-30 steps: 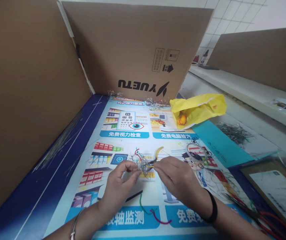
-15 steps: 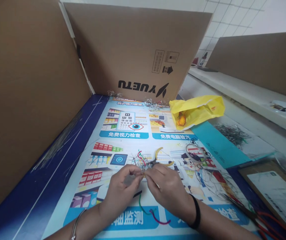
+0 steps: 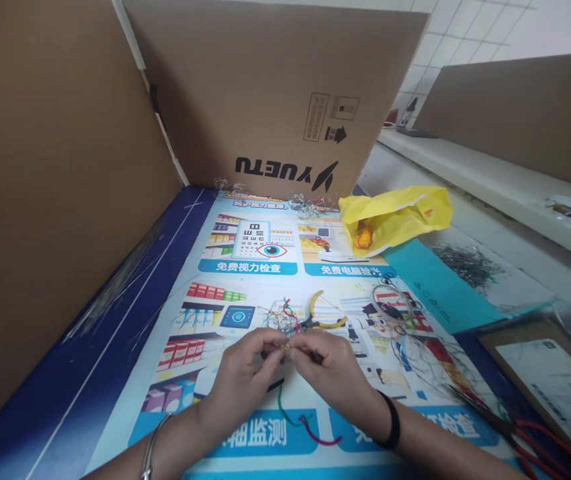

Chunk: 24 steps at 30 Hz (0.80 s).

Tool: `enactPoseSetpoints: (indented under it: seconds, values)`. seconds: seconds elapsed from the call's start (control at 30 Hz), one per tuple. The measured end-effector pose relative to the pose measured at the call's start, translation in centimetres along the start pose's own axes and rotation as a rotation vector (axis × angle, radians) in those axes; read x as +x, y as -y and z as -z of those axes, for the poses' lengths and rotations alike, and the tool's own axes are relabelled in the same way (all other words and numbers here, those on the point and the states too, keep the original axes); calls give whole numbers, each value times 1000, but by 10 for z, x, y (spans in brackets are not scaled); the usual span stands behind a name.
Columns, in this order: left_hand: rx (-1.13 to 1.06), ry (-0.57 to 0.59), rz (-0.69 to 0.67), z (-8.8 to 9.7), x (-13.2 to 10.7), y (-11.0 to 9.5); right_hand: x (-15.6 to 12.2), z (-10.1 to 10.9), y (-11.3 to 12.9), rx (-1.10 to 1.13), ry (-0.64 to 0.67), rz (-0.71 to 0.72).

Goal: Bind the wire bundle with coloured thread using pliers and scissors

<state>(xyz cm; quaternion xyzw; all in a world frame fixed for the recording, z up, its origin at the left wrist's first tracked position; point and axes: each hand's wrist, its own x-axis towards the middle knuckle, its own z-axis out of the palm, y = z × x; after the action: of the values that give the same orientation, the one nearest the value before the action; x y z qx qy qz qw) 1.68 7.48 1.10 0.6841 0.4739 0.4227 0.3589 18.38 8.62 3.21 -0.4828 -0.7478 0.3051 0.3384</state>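
My left hand (image 3: 250,363) and my right hand (image 3: 332,367) meet fingertip to fingertip over the poster. Both are closed in a pinch around a small yellowish piece (image 3: 284,346), too small and too covered by fingers to name. Just beyond the fingertips lies a tangle of thin wires (image 3: 278,317) with a red strand (image 3: 288,308) in it. Pliers with yellow handles (image 3: 332,325) rest against that tangle, jaws toward my hands. Below my hands, a green strand (image 3: 285,410) and a magenta strand (image 3: 318,437) curve across the poster.
At the back right lies a yellow bag (image 3: 400,217) holding something orange. Red-handled scissors (image 3: 510,430) and a labelled package (image 3: 550,387) are at right. Wire clippings (image 3: 468,267) pile behind them. Cardboard panels (image 3: 275,87) wall the back and left. A wire coil (image 3: 390,303) sits right of the pliers.
My right hand's fingers have shifted slightly and now pinch close against my left fingertips, with the small yellowish piece showing between them. The view has moved slightly.
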Motion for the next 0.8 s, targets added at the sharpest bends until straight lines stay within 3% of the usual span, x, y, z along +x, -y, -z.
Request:
enactPoseSetpoints:
  seconds: [0.27, 0.47, 0.67, 0.8]
  values:
    - [112, -9, -82, 3, 5, 1, 1, -1, 0, 76, 23, -72]
    - [254, 105, -177, 10, 8, -2, 1, 2, 0, 68, 58, 4]
    - [141, 206, -1, 15, 14, -8, 3, 4, 1, 55, 71, 31]
    - [92, 207, 2, 15, 17, -9, 3, 4, -1, 52, 60, 39]
